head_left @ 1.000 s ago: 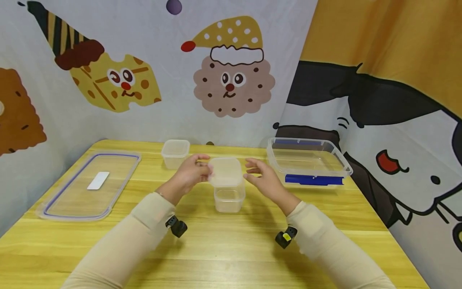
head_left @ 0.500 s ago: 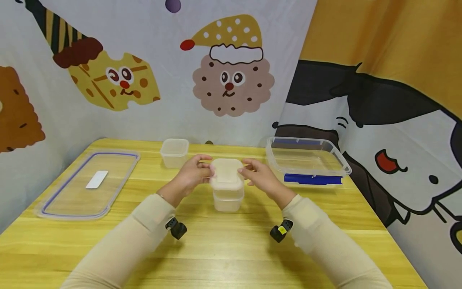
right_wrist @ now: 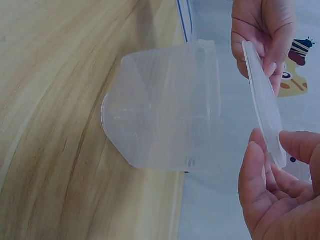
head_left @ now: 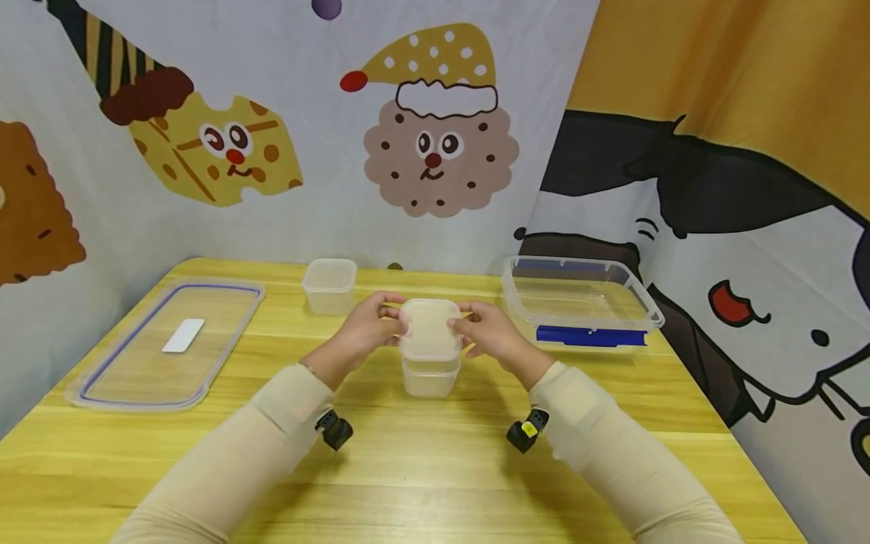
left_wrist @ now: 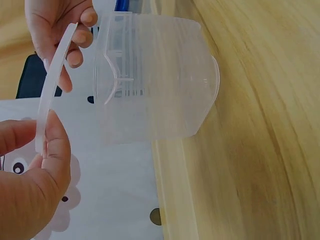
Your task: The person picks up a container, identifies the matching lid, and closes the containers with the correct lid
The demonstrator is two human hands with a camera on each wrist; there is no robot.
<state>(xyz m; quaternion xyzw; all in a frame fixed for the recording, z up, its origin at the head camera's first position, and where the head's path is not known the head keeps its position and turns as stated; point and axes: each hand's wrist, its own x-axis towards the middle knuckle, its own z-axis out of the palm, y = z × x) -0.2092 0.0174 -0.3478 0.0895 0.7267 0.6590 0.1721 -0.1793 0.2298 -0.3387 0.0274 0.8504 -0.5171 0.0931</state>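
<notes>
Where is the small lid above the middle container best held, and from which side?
Grip the small lid by its opposite edges, left hand from the left, right hand from the right: it is thin and apart from the container, so side pinches should keep its underside mostly clear.

The lid (head_left: pixel 430 332) covers the twelve-o'clock rim of the container (head_left: pixel 431 383) below. The head view crops the nine-o'clock biscuit print (head_left: pixel 39 204).

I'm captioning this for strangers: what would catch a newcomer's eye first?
Probably the cartoon cookie in a spotted yellow hat, on the backdrop behind the table. Below it, the left hand and right hand hold a pale lid above a small clear container. A large clear box with a blue front clasp stands at the table's back right.
</notes>
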